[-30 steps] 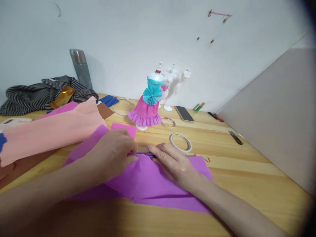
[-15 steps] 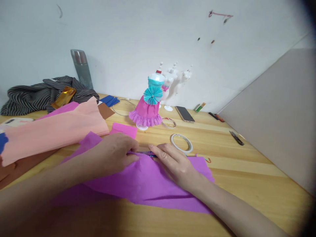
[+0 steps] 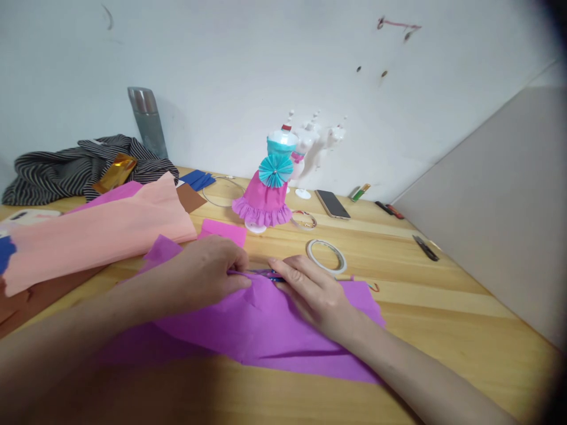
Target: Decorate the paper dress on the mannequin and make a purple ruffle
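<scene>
A sheet of purple crepe paper [image 3: 266, 324] lies creased across the table under both hands. My left hand [image 3: 212, 268] is closed, pinching the paper's far edge between thumb and fingers. In my right hand [image 3: 312, 295] are scissors [image 3: 271, 274], their dark, shiny blades pointing left along that edge towards my left fingertips. The handles are mostly hidden under my palm. Just beyond the hands, a small dress form [image 3: 277, 177] wears a turquoise top with a pleated rosette and a pink skirt with a purple ruffle.
A roll of white tape [image 3: 326, 256] lies beyond my right hand, with a phone [image 3: 332, 204] farther back. Peach paper [image 3: 101, 236], striped cloth [image 3: 53, 171] and a bottle [image 3: 148, 121] are at left. A box cutter [image 3: 425, 248] lies at right.
Hands and paper keep almost the same places. The scissor blades look slightly shifted between the hands; the whole view has moved a little.
</scene>
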